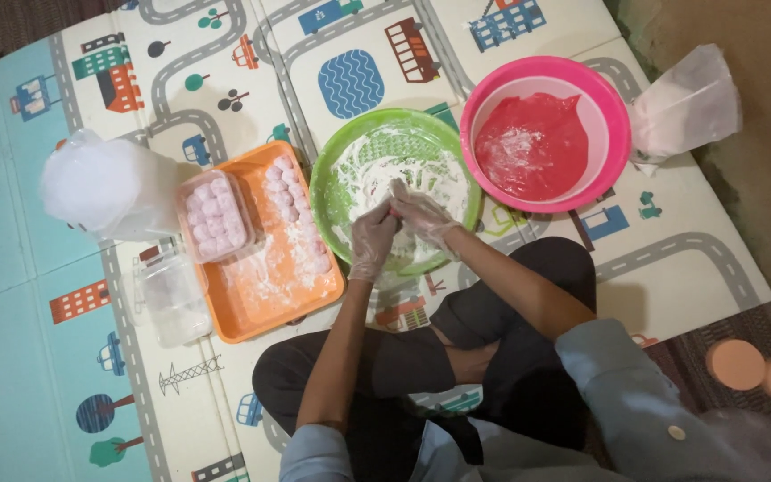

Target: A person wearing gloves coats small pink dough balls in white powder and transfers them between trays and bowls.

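Both gloved hands met over the green bowl (pixel 341 192), which was dusted white with flour. The left grip (pixel 373 239) and the right grip (pixel 419 214) were closed together around a small lump of dough (pixel 392 211), mostly hidden between the fingers. Just left of the left grip sat an orange tray (pixel 265 317) with pink balls (pixel 292 201) in a row, and a pink bowl (pixel 613 98) of red stuff stood up and right of the right grip.
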